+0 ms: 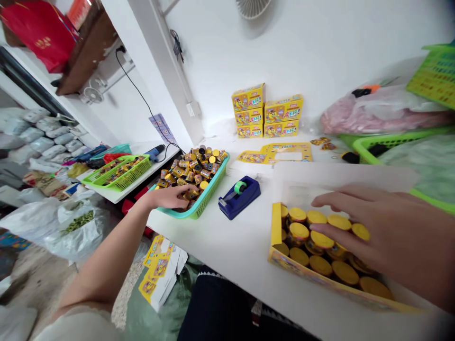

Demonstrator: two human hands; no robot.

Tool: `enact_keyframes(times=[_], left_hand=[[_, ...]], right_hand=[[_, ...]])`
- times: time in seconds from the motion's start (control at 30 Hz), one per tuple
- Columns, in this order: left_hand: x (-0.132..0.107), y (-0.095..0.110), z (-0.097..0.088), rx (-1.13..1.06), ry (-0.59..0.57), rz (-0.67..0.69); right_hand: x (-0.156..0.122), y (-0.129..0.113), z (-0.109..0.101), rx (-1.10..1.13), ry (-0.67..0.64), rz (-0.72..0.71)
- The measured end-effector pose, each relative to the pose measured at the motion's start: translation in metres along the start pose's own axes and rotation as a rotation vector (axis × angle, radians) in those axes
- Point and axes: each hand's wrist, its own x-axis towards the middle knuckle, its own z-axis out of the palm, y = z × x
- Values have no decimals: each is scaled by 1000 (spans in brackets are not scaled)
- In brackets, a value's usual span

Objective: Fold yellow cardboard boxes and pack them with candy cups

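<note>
My left hand (173,196) reaches into a teal basket (208,199) heaped with small yellow-and-black canisters (194,168); its fingers curl over the canisters at the near end, and what they hold is hidden. My right hand (373,227) lies with fingers stretched over the yellow-lidded canisters (313,237) standing in rows inside an open yellow box (284,260) on the white table, touching their lids.
A blue tape dispenser (239,196) stands between basket and box. Stacked yellow boxes (266,111) and flat box blanks (280,152) lie at the back. Green baskets (119,173) sit left and right. Bags and a folded carton (159,272) are on the floor.
</note>
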Motion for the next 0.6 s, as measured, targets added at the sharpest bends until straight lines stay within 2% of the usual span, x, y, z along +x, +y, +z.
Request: enact_keyframes(times=[0.23,0.6], left_hand=[[22,-4,3,124,37,24],[35,-9,22,275,180,-90]], right_hand=[[5,-9,-4,255,-113,5],[5,-15,-17,316,-239,56]])
